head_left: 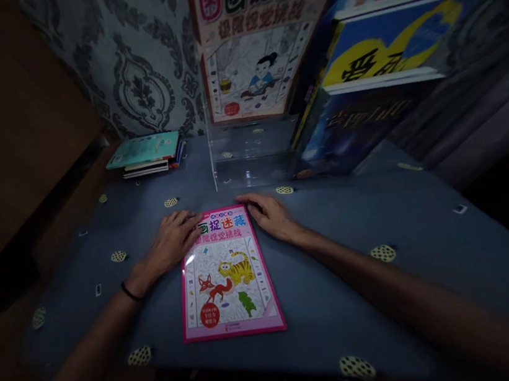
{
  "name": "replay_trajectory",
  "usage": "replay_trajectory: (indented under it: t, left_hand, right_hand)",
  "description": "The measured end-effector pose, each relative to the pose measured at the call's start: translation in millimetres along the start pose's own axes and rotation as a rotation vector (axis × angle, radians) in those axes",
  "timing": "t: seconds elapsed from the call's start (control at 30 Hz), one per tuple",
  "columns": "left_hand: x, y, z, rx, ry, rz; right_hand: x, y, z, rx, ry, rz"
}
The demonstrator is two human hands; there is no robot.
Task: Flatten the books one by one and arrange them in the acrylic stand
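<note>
A pink picture book [228,278] lies flat on the table, its cover showing a fox and a striped cat. My left hand [171,239] rests over its upper left corner, fingers stretched out and covering part of the title. At the opposite corner my right hand [271,213] lies on its side, with the fingertips at the book's upper edge. The fingers of this hand are stretched out and partly hidden behind one another. Neither hand grips anything.
Behind the book stands a clear acrylic rack [252,169]. An orange-edged picture book [262,71] leans there, with several upright books to the right, including a dark blue book [359,127]. A teal-topped book stack [146,151] sits back left. A dark tablecloth [333,217] covers the table.
</note>
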State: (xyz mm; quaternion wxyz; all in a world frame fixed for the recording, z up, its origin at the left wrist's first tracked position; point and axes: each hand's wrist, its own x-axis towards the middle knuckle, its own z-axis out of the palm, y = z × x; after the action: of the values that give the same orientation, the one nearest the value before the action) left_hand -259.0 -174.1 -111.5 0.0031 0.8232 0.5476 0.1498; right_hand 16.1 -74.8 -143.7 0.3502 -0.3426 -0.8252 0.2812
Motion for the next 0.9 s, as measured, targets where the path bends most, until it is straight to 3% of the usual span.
replay_trajectory:
  t: [0.37,0.6,0.9]
  left_hand:
    - [28.5,41.4,-4.2,0.230,-0.094,-0.021]
    - [48.0,56.8,4.4,0.165,-0.118,0.015]
    - [60.8,56.7,20.2,0.087,-0.085,0.055]
  right_hand:
    - [3.5,-6.4,2.3,0.078,0.050,0.061]
    - [4.9,-9.9,-0.7,0.127,0.074,0.104]
    - [5.1,-10.9,-4.4,0.161,0.064,0.123]
